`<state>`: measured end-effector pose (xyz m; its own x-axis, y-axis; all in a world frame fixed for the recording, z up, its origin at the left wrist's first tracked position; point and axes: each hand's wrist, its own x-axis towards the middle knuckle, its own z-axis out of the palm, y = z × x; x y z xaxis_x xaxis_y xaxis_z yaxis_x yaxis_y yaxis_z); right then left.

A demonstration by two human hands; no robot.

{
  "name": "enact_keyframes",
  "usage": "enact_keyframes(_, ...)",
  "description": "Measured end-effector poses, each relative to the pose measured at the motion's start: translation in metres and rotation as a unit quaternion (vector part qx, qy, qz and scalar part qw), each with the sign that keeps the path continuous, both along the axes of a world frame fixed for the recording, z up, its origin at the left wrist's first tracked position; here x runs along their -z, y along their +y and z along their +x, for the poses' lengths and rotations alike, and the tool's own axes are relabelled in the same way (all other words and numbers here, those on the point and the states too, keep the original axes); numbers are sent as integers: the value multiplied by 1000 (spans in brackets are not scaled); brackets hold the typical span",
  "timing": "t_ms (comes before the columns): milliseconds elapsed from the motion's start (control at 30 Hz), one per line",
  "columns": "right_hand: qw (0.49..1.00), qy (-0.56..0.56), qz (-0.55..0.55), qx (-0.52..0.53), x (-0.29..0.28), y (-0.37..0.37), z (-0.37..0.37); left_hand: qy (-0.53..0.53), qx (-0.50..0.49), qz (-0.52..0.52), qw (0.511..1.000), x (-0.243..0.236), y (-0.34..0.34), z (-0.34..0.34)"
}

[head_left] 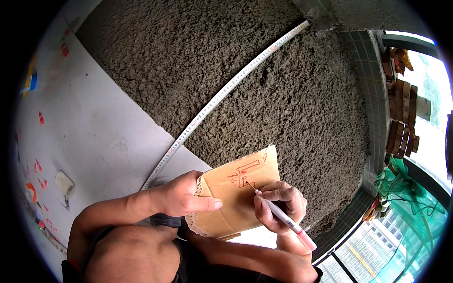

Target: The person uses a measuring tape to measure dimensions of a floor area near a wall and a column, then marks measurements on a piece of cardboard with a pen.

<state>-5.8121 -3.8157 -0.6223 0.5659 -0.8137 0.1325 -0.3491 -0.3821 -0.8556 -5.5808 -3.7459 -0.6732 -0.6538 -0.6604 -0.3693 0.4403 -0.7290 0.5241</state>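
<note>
My left hand (188,194) grips the left edge of a brown piece of cardboard (226,212), with the thumb lying on its face. A red line drawing with some handwriting shows on the upper part of the cardboard. Between the fingers of my right hand (283,203) is a white pen (284,218) with a red end, its tip touching or just over the drawing. Beyond the cardboard, a white tape measure (231,85) lies extended across a bed of rough grey mortar (283,108). Its near end passes behind my left forearm.
Smooth pale floor (113,118) borders the mortar on the left, with scattered red pieces and a small trowel-like tool (65,184). Along the right runs a dark tiled wall (361,80), with stacked brown boards (403,108) and green netting (406,188) beyond it.
</note>
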Motion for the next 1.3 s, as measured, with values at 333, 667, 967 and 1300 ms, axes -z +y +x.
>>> enact_keyframes(333,1000,6,8,-1,-3,-1,-1,-28,-1,12,1000,-7,-3,1)
enact_keyframes(667,1000,-7,18,16,1,2,-2,-17,0,-6,1000,0,0,3)
enact_keyframes(967,999,-18,24,23,-1,1,-4,-26,-6,-3,1000,1,1,1)
enact_keyframes(1300,998,41,24,47,-4,2,-5,-28,-2,10,1000,5,3,-2)
